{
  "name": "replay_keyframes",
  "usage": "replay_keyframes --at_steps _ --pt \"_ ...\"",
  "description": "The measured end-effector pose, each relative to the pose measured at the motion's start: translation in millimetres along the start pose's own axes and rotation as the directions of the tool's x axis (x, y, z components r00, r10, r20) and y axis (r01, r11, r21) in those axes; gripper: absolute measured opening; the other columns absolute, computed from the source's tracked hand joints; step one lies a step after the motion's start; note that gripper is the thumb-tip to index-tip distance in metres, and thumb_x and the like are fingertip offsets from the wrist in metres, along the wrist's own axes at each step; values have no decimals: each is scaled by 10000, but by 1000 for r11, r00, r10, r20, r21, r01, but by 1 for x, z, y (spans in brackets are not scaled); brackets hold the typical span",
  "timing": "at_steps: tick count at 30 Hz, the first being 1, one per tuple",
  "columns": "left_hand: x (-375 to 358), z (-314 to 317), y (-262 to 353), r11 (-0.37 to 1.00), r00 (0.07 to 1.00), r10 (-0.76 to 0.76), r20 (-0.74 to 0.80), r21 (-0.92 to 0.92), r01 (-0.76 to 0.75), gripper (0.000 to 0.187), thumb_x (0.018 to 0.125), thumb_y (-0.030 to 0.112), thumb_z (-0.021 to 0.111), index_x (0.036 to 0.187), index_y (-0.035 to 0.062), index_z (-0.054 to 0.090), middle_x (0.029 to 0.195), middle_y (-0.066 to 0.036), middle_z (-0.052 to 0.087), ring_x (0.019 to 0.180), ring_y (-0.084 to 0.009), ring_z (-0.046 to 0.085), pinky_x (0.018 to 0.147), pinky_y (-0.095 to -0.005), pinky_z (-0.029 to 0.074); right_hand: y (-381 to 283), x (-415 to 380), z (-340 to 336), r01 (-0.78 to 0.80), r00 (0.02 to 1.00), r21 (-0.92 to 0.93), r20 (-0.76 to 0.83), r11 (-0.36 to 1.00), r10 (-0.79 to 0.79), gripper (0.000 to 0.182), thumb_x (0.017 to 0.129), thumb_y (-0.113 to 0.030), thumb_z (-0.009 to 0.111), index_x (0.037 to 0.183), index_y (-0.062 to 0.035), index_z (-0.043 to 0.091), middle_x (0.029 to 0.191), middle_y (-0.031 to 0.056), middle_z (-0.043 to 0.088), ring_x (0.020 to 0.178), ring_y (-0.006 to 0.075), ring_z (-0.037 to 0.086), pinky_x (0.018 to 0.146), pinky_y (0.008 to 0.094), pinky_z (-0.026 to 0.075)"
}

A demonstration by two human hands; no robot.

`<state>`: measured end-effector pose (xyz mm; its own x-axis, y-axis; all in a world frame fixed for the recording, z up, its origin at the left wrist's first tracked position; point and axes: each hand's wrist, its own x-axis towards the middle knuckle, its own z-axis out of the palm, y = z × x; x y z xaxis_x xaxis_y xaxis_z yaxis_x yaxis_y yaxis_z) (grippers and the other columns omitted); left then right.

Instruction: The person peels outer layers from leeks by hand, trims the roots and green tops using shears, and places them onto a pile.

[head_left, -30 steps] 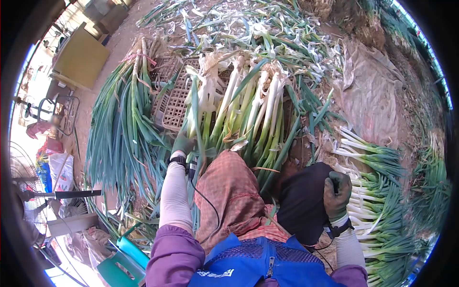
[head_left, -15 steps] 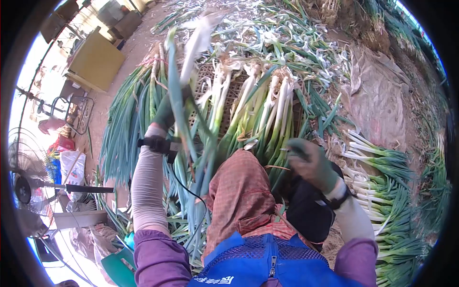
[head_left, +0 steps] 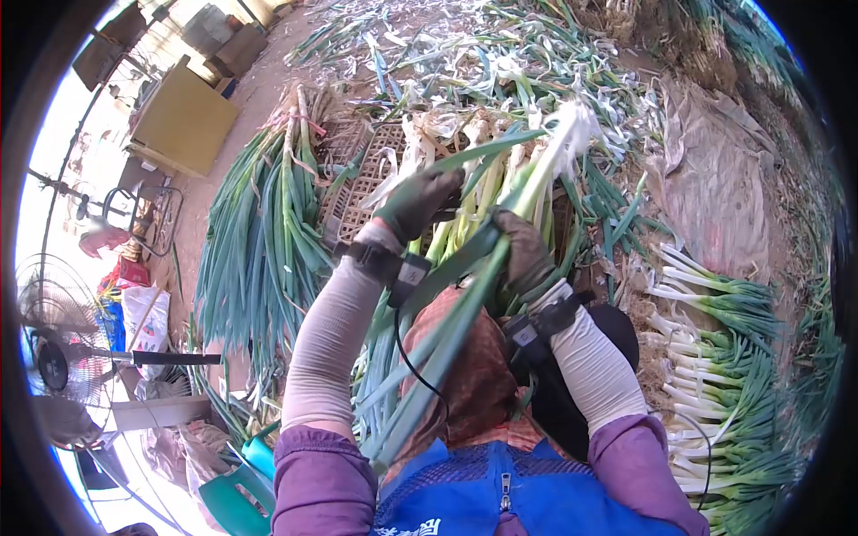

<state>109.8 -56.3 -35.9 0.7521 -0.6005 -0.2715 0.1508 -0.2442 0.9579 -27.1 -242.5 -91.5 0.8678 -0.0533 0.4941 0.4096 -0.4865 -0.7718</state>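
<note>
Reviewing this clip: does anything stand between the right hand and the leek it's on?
Nothing visible does, apart from its glove: the right hand is closed around the leek.

Leek leaves (head_left: pixel 458 261) cross the gap between the hands (head_left: pixel 527 255).

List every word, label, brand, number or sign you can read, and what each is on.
None can be quoted with certainty.
Blue vest: white characters, cut off by the picture's edge, unreadable.
White bag: print too small to read.
Right wrist device: pale mark, too small to read.
</note>
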Motion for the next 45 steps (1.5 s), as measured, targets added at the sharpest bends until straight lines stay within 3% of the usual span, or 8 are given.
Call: replay_keyframes --at_steps 5,9,14,29,30,32,41,45 --pt "-5 -41 -124 648 886 -175 -429 627 432 688 769 540 731 1160 -20 647 1087 -224 693 1003 -325 677 924 -405 514 39 -18 -19 -68 996 -76 50 995 72 282 982 -178 551 1139 23 671 841 168 678 734 236 695 643 335 566" --pt "-22 -11 -146 456 735 -221 -641 598 659 847 739 441 776 1387 13 438 1374 -247 504 1292 -377 503 1068 -409 433 -2 -18 -28 -533 825 451 89 716 558 254 957 -212 629 1070 13 667 772 87 633 656 165 647 579 286 536" --pt "-19 -6 -143 433 634 -317 -705 487 758 865 753 437 762 1411 6 402 1393 -250 491 1301 -375 495 1071 -412 430 -36 14 -65 -500 721 609 -102 616 686 213 918 -193 698 1028 -27 624 741 -5 585 601 69 549 544 229 488" --pt "-101 -16 4 915 972 -192 -137 334 228 397 847 267 693 1129 -3 621 894 -49 637 823 -152 586 748 -299 489 -48 -12 4 -500 831 785 317 365 458 370 973 -140 613 1275 48 510 1116 109 655 988 166 661 867 269 558" --pt "-103 -7 -7 841 993 112 43 527 -118 343 938 277 616 1135 -3 625 925 -62 634 862 -184 602 778 -311 499 -42 -13 18 -289 949 747 138 599 285 339 956 -166 646 1211 42 563 1042 73 663 925 134 646 813 245 543" --pt "-109 12 -32 780 915 380 133 485 -395 370 1050 263 407 1227 -17 570 1021 -141 623 963 -311 608 904 -369 489 -51 -11 34 -359 886 907 255 222 388 278 943 -157 659 1150 27 631 971 24 668 852 97 625 755 231 526" --pt "-147 19 -29 380 755 646 109 812 -442 475 890 -11 601 1341 7 454 976 -158 618 783 -340 634 728 -430 557 -100 -39 4 -320 898 776 66 544 435 249 914 -105 670 1146 -16 659 959 2 658 833 88 612 724 245 523" --pt "-171 55 3 807 927 342 156 457 -375 478 920 141 637 1352 24 469 1037 -94 621 943 -203 608 888 -333 493 -134 -37 5 -374 872 756 90 538 480 286 902 -129 678 1165 -21 652 999 21 672 864 108 628 757 255 525"
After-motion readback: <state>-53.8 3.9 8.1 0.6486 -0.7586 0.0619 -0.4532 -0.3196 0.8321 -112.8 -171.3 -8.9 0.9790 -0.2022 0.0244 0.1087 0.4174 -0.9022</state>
